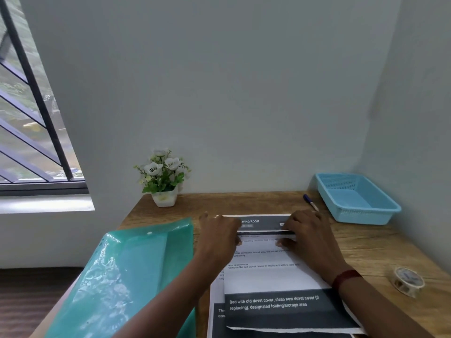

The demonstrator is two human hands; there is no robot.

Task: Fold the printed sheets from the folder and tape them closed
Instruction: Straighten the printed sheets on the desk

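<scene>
Printed white paper sheet [271, 276] with dark text bands lies lengthwise on the wooden worktop [380, 247], straight in front of the person. It rests on a second printed sheet [216, 313], whose left margin shows beneath it.

The left hand [219, 236] and right hand [310, 237] sit knuckles-up on the far part of the top sheet, one at each side edge. Their fingers are bent down and their thumbs point inward. A pale ridge runs across the page between them, and both hands appear to pinch the paper along that line. I cannot tell whether it is a raised fold or a flap already laid over.

By my reading, the first fold of this sheet is being formed and nothing is taped yet. The next move calls for squaring the edges and then running fingers along the crease to flatten it. One hand would then hold the folded paper down while the other fetches tape.

The roll of patterned paper tape [407, 281] stands on the worktop to the right, well apart from the sheets. A translucent green plastic folder [146, 276] lies just beside them on the left.

Farther back are a blue-capped pen [310, 202] and a light-blue perforated plastic basket [356, 198] in the right corner. A white pot of artificial white flowers [163, 181] stands against the wall.
</scene>
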